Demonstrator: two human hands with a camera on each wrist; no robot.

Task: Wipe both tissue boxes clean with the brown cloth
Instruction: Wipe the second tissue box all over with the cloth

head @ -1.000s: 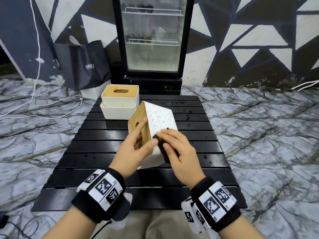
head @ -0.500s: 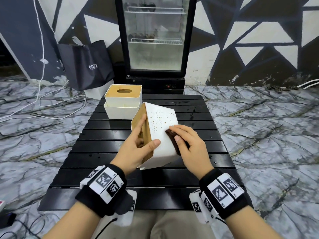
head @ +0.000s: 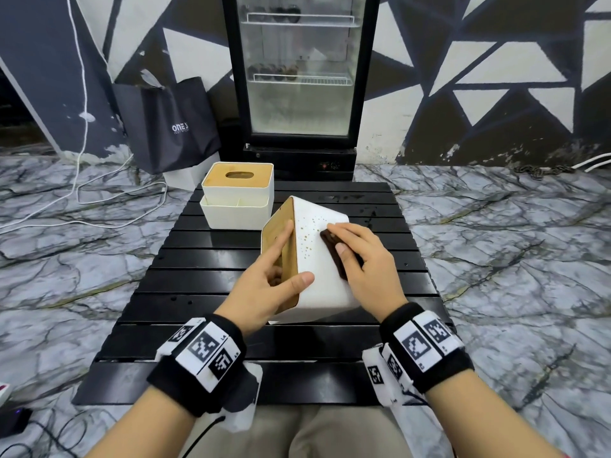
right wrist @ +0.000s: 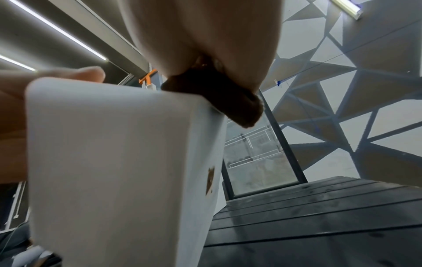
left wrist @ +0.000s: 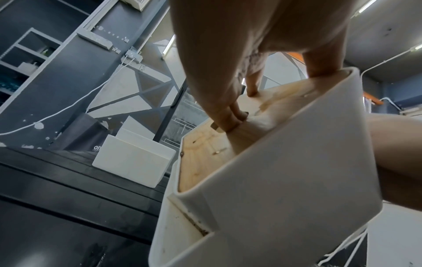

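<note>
A white tissue box (head: pixel 325 285) speckled with brown spots stands tilted on the black slatted table (head: pixel 198 292), its wooden lid facing left. My left hand (head: pixel 264 285) grips it, thumb on the white side and fingers hooked in the lid's slot (left wrist: pixel 230 121). My right hand (head: pixel 367 262) holds the brown cloth (head: pixel 332 247) pressed against the box's upper right side. In the right wrist view the cloth (right wrist: pixel 219 97) bunches under my palm on the box's edge (right wrist: pixel 114 162). The second tissue box (head: pixel 238 196) sits upright at the table's back left, untouched.
A glass-door fridge (head: pixel 301 77) stands just behind the table. A black bag (head: pixel 172 127) leans against the wall at its left. White cables (head: pixel 82 193) trail over the marble floor on the left, and a small dark device (head: pixel 13 421) lies at the lower left.
My right hand has slid the cloth up the box's side, from the near lower part toward the far top edge. The left hand keeps its grip on the tilted box.
</note>
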